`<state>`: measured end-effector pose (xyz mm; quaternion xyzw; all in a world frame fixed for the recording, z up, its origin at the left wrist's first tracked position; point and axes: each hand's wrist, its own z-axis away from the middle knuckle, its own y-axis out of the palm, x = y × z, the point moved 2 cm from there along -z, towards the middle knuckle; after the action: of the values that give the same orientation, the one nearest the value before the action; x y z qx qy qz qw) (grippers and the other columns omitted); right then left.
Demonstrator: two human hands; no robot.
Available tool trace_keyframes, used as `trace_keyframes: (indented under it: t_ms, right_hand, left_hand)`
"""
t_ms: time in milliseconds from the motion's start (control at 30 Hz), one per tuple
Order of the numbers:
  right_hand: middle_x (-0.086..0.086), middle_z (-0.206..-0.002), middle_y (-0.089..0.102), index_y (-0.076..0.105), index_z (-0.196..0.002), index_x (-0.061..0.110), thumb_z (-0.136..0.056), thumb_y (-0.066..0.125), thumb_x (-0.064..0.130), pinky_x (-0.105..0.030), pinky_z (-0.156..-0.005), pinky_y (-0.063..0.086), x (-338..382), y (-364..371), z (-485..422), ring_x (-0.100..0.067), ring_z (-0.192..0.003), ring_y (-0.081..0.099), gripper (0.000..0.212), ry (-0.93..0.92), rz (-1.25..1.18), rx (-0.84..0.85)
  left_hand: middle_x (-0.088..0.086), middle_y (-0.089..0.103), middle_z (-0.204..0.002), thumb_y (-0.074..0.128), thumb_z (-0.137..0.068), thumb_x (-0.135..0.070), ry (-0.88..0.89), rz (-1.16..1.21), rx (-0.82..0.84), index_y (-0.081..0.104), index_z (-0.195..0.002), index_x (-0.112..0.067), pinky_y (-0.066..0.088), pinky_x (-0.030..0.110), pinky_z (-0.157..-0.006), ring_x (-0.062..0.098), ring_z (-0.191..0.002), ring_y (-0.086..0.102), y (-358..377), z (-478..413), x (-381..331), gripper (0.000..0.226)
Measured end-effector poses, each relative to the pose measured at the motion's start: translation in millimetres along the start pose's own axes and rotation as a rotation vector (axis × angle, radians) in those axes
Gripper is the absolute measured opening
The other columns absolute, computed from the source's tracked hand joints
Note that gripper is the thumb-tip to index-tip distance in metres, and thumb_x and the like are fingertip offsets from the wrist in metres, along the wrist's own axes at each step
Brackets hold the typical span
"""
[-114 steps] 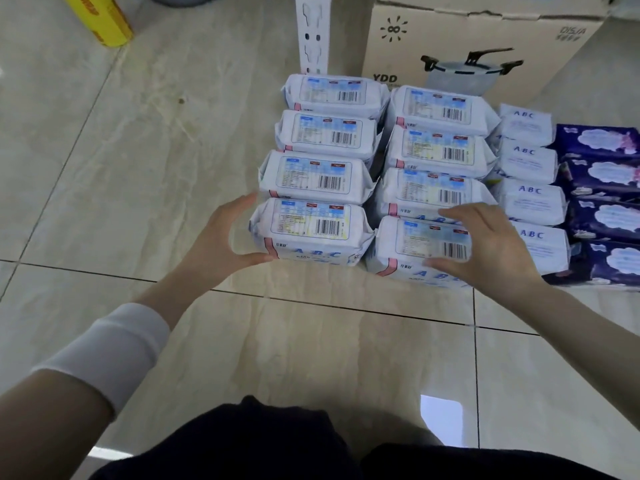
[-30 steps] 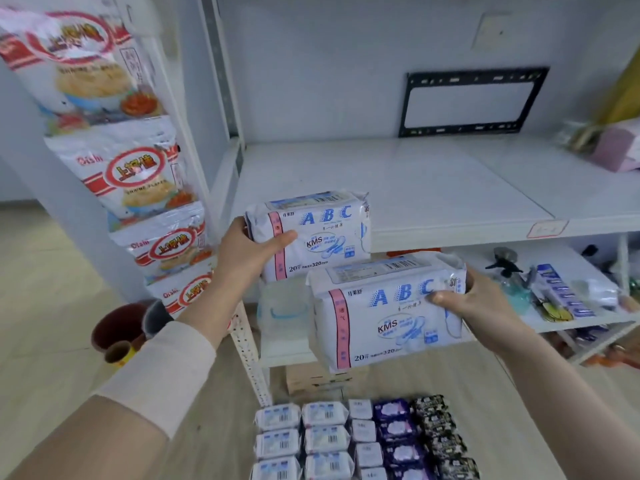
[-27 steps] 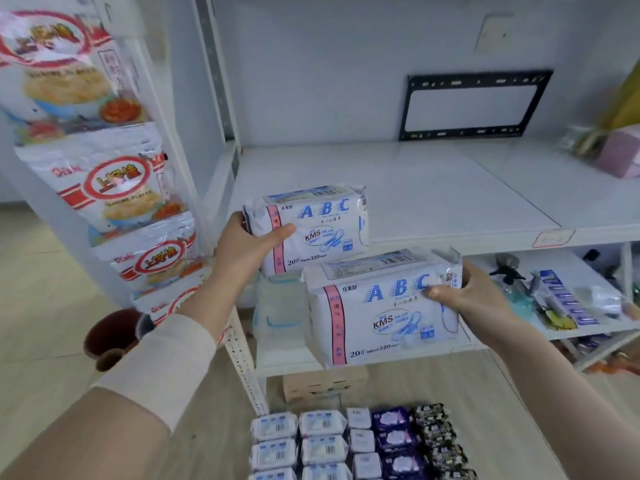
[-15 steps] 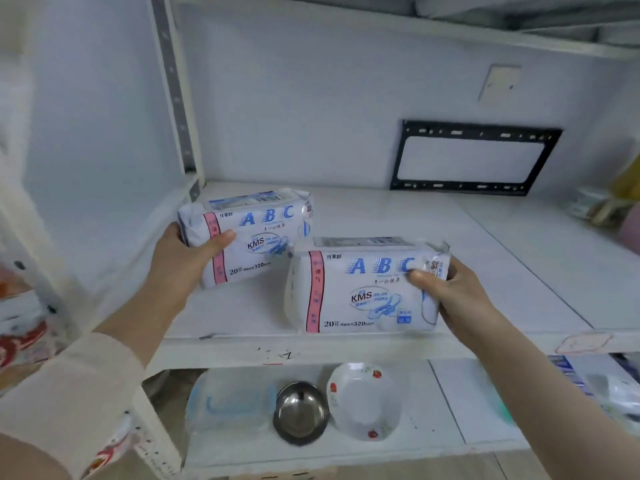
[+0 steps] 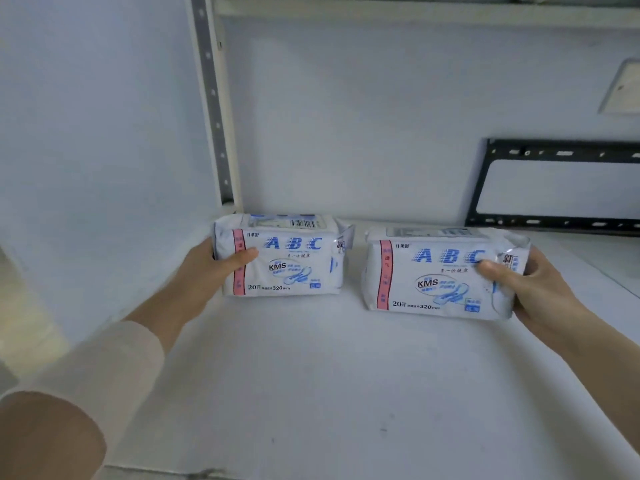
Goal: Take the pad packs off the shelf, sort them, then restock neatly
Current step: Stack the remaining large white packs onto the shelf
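Note:
Two white pad packs with blue ABC lettering stand upright on the white shelf board (image 5: 311, 375). The left pad pack (image 5: 287, 261) sits at the back left corner, close to the wall, and my left hand (image 5: 211, 268) grips its left end. The right pad pack (image 5: 440, 278) stands a little nearer to me, with a gap between the two packs. My right hand (image 5: 530, 289) holds its right end, thumb across the front.
A perforated metal upright (image 5: 214, 109) rises at the shelf's back left. A black metal bracket frame (image 5: 554, 188) leans against the back wall on the right. Another shelf board (image 5: 415, 8) runs overhead. A white side wall closes the left.
Both hands lifted a pack each from the floor rows up to the shelf and have pushed them deep toward the back wall; the view has moved closer in.

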<state>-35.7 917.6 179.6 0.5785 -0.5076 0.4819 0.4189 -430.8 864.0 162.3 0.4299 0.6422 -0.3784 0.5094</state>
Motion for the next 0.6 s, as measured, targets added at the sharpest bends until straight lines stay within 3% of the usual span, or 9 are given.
trace_keyframes:
  t_ms: [100,267,433,500,600]
  right_hand:
    - [0.001,-0.102,0.072,0.059,-0.108,0.029,-0.022,0.091,0.050,-0.026,-0.064,0.056,-8.8,6.7,-19.8,-0.016,-0.092,0.069,0.094,-0.045,-0.026,0.040]
    - [-0.005,-0.113,0.067,0.051,-0.124,0.016,-0.025,0.092,0.050,-0.023,-0.068,0.055,-22.4,8.8,-48.3,-0.018,-0.098,0.067,0.112,-0.079,0.025,0.070]
    - [-0.012,-0.115,0.066,0.054,-0.121,0.008,-0.037,0.090,0.050,-0.039,-0.087,0.053,-23.7,11.7,-71.0,-0.026,-0.105,0.064,0.100,-0.116,0.138,0.125]
    - [-0.009,-0.117,0.066,0.053,-0.123,0.011,-0.038,0.090,0.051,-0.041,-0.090,0.051,-27.2,11.9,-79.4,-0.024,-0.107,0.063,0.101,-0.103,0.157,0.143]
    - [-0.003,-0.116,0.067,0.052,-0.125,0.016,-0.030,0.090,0.052,-0.032,-0.086,0.053,-31.5,12.3,-88.6,-0.020,-0.106,0.064,0.109,-0.064,0.140,0.135]
  left_hand:
    - [-0.021,0.071,-0.080,0.060,-0.086,-0.007,0.009,0.008,0.086,0.057,-0.109,-0.021,0.051,0.011,-0.061,-0.002,-0.077,0.068,3.1,-15.3,6.8,0.027]
    - [-0.009,0.070,-0.107,0.057,-0.087,-0.005,0.072,0.011,0.176,0.054,-0.117,-0.027,0.055,0.022,-0.078,0.009,-0.098,0.067,5.2,-39.3,10.9,0.037]
    - [-0.003,0.067,-0.114,0.062,-0.083,-0.013,0.066,0.015,0.166,0.054,-0.117,-0.027,0.054,0.032,-0.087,0.014,-0.102,0.066,5.0,-60.5,17.3,0.038]
    - [-0.005,0.067,-0.112,0.062,-0.084,-0.013,0.059,0.034,0.141,0.055,-0.114,-0.027,0.055,0.029,-0.084,0.011,-0.099,0.067,4.5,-65.6,20.5,0.034]
    - [-0.012,0.070,-0.102,0.061,-0.084,-0.013,0.047,0.053,0.134,0.057,-0.106,-0.032,0.057,0.022,-0.072,0.008,-0.093,0.068,3.4,-71.3,23.6,0.029]
